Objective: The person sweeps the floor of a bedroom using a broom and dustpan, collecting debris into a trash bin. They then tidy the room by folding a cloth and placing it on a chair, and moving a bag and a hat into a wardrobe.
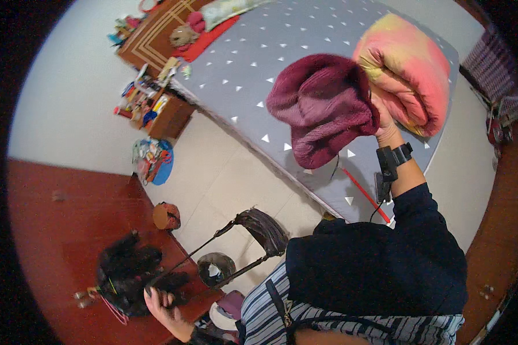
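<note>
My right hand (pixel 384 118) grips the edge of a maroon, soft fabric item (pixel 323 103), possibly a knitted cap or a bundled garment, and holds it up above the bed (pixel 224 95). Part of the fingers is hidden behind the fabric. A black strap with a small device circles the right wrist. At the lower left, my left hand (pixel 166 312) has its fingers curled around the long strap of a dark brown handbag (pixel 263 228), which hangs over the tiled floor. Beside the maroon item lies a folded pink and yellow blanket (pixel 408 77) on the bed.
A red stick (pixel 367 196) and a dark phone-like device with a cable lie near the bed's edge. A cluttered bedside cabinet (pixel 172 116) stands by the wall. Below the bag is a round bin (pixel 216 268). Black items hang on a reddish-brown door (pixel 69 224) or cupboard front.
</note>
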Tool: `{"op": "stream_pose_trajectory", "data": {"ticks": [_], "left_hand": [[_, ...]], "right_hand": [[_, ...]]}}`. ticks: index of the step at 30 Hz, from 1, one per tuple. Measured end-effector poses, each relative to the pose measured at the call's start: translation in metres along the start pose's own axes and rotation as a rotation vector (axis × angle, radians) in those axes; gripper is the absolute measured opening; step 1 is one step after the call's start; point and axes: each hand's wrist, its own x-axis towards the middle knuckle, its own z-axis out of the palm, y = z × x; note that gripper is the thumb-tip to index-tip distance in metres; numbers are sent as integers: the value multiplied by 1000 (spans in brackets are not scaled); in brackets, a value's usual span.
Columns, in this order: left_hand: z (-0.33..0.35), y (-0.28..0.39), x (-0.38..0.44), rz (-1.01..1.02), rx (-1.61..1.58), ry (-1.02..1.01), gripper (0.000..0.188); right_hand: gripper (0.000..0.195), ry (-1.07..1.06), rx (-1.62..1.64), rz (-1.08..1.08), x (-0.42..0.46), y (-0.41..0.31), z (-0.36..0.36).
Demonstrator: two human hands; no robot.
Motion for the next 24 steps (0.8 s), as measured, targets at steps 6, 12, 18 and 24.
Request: {"op": "stream_pose_trajectory", "data": {"ticks": [6, 12, 18, 24], "left_hand": [[-67, 44, -38, -20, -101, 16, 16], [-127, 63, -32, 46, -119, -149, 16], [-190, 80, -56, 94, -128, -106, 16], [-217, 103, -57, 111, -73, -100, 13]], "right_hand": [[30, 77, -133, 35, 35, 81, 100], [33, -227, -1493, 154, 94, 228, 179], [56, -1094, -1286, 402, 47, 389, 302], [95, -1707, -1036, 647, -14, 500, 427]]}}
